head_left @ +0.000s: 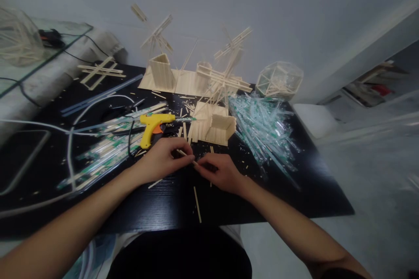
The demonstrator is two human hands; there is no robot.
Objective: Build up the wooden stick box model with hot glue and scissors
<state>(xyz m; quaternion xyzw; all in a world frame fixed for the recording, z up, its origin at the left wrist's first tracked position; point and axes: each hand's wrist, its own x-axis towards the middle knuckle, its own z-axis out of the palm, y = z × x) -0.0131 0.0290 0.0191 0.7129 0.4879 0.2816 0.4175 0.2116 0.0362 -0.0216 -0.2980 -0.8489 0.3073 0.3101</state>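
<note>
Nearest: a loose stick lay on the black surface, pointing away from the person. Beyond it, the left hand and right hand met, with a thin wooden strip slanting between them just above the surface. Each grip was closed on the strip, thumb against forefinger, one toward either end; the two-point hold probably served to steady so slight a piece. Pose: forearms converged from both sides, wrists low, fingertips almost touching.

Farther on, left of centre, the yellow glue gun had its handle toward the left hand, seemingly for easy reach; its nozzle pointed right. A wooden open box stood beyond the right hand. Wrapped sticks lay left and clear wrappers right, apparently leaving the middle for handwork. Farthest, a bladed wooden model stood near the wall.
</note>
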